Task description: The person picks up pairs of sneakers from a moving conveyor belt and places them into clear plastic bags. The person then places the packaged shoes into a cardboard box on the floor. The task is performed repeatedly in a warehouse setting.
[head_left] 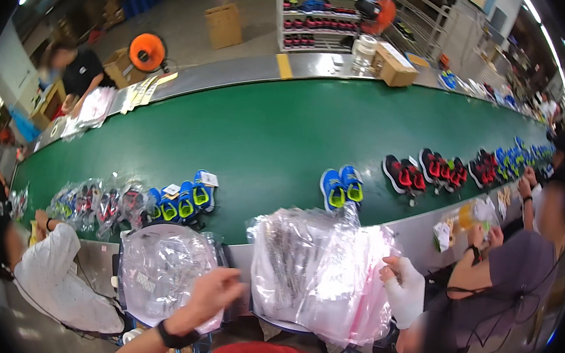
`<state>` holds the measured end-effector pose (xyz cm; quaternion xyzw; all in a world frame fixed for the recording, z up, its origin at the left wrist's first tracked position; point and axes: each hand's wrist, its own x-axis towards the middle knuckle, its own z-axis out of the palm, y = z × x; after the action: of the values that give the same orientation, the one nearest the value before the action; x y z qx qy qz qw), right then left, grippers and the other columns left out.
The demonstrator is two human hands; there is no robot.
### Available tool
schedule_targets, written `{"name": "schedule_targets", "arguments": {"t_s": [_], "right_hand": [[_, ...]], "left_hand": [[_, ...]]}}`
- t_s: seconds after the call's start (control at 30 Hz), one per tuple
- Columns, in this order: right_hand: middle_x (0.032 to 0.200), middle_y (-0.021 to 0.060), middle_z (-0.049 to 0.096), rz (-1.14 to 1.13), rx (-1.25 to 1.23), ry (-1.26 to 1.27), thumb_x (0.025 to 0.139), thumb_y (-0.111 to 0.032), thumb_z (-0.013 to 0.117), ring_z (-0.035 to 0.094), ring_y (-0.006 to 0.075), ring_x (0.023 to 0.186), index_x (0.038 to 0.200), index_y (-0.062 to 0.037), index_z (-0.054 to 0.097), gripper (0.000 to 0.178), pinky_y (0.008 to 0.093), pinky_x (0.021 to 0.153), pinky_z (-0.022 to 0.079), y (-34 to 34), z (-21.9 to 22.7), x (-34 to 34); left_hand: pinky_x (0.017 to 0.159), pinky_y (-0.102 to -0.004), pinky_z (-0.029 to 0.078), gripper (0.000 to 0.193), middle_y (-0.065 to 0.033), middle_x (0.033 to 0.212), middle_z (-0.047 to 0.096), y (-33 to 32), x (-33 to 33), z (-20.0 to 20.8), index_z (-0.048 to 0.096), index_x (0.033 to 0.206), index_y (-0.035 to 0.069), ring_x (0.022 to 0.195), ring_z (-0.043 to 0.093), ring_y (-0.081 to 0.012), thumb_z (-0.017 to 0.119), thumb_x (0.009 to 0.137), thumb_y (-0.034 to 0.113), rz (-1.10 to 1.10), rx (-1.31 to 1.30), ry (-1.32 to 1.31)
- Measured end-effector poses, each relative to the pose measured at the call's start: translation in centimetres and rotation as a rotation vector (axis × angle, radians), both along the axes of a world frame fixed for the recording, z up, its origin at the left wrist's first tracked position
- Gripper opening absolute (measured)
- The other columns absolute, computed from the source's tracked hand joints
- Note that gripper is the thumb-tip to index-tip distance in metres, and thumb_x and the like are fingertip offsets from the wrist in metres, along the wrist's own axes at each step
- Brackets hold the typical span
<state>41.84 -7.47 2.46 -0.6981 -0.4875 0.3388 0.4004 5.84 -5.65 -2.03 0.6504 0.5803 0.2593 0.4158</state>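
Observation:
My left hand (213,296), with a dark band at its wrist, hovers over a stack of clear plastic bags (167,270); its fingers are loosely bent and apart, with nothing seen in them. My right hand (405,293), wrapped in white with bare fingertips, is at the right edge of a second pile of clear bags (318,267). Thumb and finger there stand a little apart, and nothing shows between them. Beyond this pile, a pair of blue sneakers (341,187) with lime linings sits on the green belt (260,121). More blue sneakers (183,199) with tags stand to the left.
Bagged shoes (102,202) lie at the belt's left. Black-and-red sneakers (404,174) line its right side. Co-workers sit on both sides, one in a white top (62,278), one in a dark top (508,284). A cardboard box (394,65) stands on the far ledge.

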Motion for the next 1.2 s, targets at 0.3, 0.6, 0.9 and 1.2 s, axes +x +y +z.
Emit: {"name": "schedule_targets", "arguments": {"t_s": [0.3,0.6,0.9,1.2], "right_hand": [[0.072,0.0126,0.064,-0.030,-0.164,0.019,0.082,-0.009,0.057,0.061,0.0140,0.063,0.101,-0.0001,0.059,0.021,0.0272,0.060,0.048,-5.1,-8.1,2.9],[0.072,0.0100,0.065,0.099,-0.077,0.053,0.086,-0.007,0.055,0.061,0.0111,0.062,0.101,0.0024,0.059,0.019,0.0244,0.057,0.048,-3.4,-2.9,1.8],[0.073,0.0090,0.064,0.634,-0.021,0.003,0.084,-0.005,0.058,0.061,0.0134,0.068,0.098,-0.0003,0.062,0.016,0.0259,0.060,0.048,0.9,0.5,-10.2],[0.082,0.0077,0.065,1.576,-0.752,0.167,0.088,-0.006,0.054,0.062,0.0117,0.076,0.103,0.0045,0.058,0.019,0.0224,0.069,0.049,-10.0,-9.0,-25.6]], "left_hand": [[0.076,-0.0409,0.048,0.074,-0.0233,0.106,0.057,2.6,22.7,-7.4,0.047,0.118,-0.002,0.093,0.061,-0.0344,0.066,0.074,0.055,-0.353,-0.109,0.230],[0.065,-0.0331,0.048,0.048,-0.0103,0.080,0.062,0.1,16.7,-5.9,0.052,0.118,0.005,0.070,0.060,-0.0216,0.066,0.082,0.034,-0.130,0.018,-0.061],[0.058,-0.0203,0.042,0.021,0.0023,0.073,0.058,-11.3,-2.9,-0.1,0.063,0.102,0.003,0.066,0.051,-0.0039,0.063,0.086,0.017,0.265,-0.384,-0.372],[0.068,-0.0366,0.051,0.025,-0.0158,0.082,0.067,-42.0,-4.3,-10.9,0.065,0.091,0.005,0.077,0.066,-0.0288,0.061,0.080,0.027,1.144,-0.611,-0.049]]}}
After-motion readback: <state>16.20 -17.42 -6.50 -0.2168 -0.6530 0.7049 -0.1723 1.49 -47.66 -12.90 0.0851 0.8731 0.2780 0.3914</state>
